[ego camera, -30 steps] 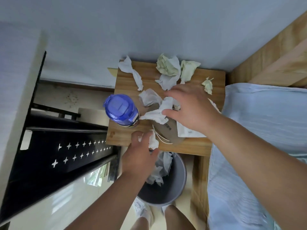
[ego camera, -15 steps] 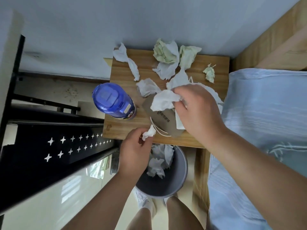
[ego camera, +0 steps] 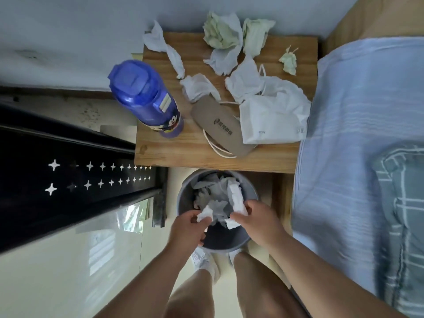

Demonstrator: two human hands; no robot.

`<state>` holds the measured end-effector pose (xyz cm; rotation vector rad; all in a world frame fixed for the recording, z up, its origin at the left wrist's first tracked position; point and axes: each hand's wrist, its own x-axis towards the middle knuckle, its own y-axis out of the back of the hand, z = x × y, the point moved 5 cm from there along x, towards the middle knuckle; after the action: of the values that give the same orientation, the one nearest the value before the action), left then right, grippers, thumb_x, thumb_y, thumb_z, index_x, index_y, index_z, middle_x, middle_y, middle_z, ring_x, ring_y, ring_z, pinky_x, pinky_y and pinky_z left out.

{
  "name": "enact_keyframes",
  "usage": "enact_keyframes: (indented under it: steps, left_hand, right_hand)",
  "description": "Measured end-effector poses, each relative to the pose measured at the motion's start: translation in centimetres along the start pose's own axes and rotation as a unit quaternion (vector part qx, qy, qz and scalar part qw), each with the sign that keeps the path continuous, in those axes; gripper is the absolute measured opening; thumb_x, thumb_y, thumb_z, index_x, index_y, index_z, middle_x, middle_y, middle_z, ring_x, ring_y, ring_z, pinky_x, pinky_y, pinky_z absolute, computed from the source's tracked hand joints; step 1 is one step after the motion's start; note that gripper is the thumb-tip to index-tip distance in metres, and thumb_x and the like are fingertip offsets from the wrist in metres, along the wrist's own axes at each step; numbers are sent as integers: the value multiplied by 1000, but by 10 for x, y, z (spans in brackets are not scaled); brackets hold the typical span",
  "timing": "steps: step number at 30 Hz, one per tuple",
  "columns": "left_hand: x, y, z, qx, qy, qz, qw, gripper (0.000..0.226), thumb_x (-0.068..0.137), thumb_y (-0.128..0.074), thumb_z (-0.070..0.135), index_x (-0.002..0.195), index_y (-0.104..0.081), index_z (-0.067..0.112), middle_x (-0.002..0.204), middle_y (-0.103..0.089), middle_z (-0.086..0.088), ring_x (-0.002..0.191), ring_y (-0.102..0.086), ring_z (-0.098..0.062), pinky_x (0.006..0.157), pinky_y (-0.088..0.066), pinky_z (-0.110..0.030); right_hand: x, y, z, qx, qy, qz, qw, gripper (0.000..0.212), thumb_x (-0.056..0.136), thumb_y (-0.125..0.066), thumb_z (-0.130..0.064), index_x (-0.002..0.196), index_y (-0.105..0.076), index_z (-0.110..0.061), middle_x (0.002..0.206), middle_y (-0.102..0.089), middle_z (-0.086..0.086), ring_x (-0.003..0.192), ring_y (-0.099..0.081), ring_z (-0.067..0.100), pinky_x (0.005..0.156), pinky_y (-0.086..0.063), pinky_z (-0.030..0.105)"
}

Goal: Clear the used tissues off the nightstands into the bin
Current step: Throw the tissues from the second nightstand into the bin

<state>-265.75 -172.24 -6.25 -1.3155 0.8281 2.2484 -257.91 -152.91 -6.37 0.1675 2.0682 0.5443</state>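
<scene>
Head view: both hands are over the grey bin (ego camera: 182, 196). The left hand (ego camera: 188, 228) pinches a small white tissue (ego camera: 205, 214) in its fingers; the right hand (ego camera: 259, 222) curls its fingers round a larger crumpled tissue (ego camera: 237, 199). More used tissues (ego camera: 221, 31) lie on the wooden surface (ego camera: 183, 152) beyond the bin, near a blue bottle (ego camera: 146, 99).

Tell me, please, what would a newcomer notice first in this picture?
The left hand and the right hand each pinch a white tissue over the grey bin on the floor. Behind it, crumpled tissues litter the wooden nightstand, with a tall blue bottle standing at its left side.
</scene>
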Motion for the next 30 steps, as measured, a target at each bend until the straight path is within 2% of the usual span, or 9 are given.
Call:
enact_keyframes:
  steps: [2, 4, 5, 9, 12, 16, 22, 27, 30]
  left_hand:
    - [8, -7, -13, 7, 21, -12, 1000, 25, 95, -73, 16, 119, -72, 10, 84, -71, -9, 57, -60, -16, 45, -48, -21]
    - [15, -12, -22, 36, 34, -13, 999, 26, 94, -71, 13, 119, -72, 11, 83, -72, -8, 56, -61, -17, 42, -47, -21]
    - [18, -13, -26, 50, 41, -12, 998, 30, 93, -70, 13, 123, -71, 13, 89, -75, -7, 56, -63, -17, 41, -46, -21]
    - [19, -4, -32, 78, 25, 6, 997, 56, 92, -71, 12, 147, -58, 15, 114, -72, 1, 66, -75, -18, 40, -51, -22]
    - [7, 2, -17, 65, -21, 18, 997, 45, 94, -72, 16, 139, -66, 25, 99, -75, 12, 70, -76, -17, 57, -62, -34]
    - [-14, 3, 37, 23, -103, 44, 993, 31, 99, -68, 23, 122, -65, 43, 111, -77, 12, 86, -75, -22, 86, -63, -54]
    - [-45, 10, 156, -31, -250, 74, 965, 23, 101, -65, 28, 107, -69, 49, 101, -72, 31, 87, -70, 3, 79, -62, -31]
    - [-42, 14, 241, -30, -309, 80, 947, 20, 103, -62, 33, 118, -69, 45, 106, -72, 26, 94, -66, 9, 74, -53, -10]
    - [-27, 10, 281, 60, -351, 109, 928, 31, 105, -61, 29, 134, -63, 41, 115, -64, 21, 98, -60, 15, 75, -48, -6]
  right_hand:
    - [7, -15, 15, 13, -33, -31, 999, 31, 77, -78, -51, 96, -70, -28, 93, -76, -9, 78, -66, -4, 63, -47, 19]
    - [11, -23, 26, 33, -63, -38, 997, 67, 76, -82, -49, 135, -64, -22, 119, -73, -7, 106, -68, 10, 81, -47, 24]
    - [11, -25, 30, 40, -71, -37, 996, 74, 76, -83, -47, 141, -59, -21, 114, -71, -13, 107, -67, 12, 83, -47, 25]
    - [6, -21, 29, 67, -56, -38, 995, 59, 79, -82, -39, 133, -63, -24, 89, -62, -22, 79, -60, -7, 66, -44, 12]
    - [-3, 0, 5, 40, -10, -39, 998, 55, 86, -75, -40, 136, -58, -26, 102, -67, -15, 88, -64, -3, 71, -47, 15]
    - [-20, 53, -41, 40, 65, -24, 997, 37, 87, -72, -48, 121, -61, -41, 98, -67, -18, 88, -62, -5, 72, -44, 15]
    - [-34, 158, -112, 88, 173, 101, 976, 13, 85, -68, -49, 95, -69, -41, 84, -68, -28, 76, -65, -4, 64, -45, 6]
    - [-3, 232, -146, 119, 205, 224, 945, 13, 91, -61, -45, 94, -70, -36, 87, -71, -22, 78, -67, 0, 63, -46, 9]
    - [33, 252, -149, 34, 171, 251, 952, 14, 94, -59, -41, 102, -69, -36, 91, -70, -18, 77, -63, -1, 63, -46, 19]
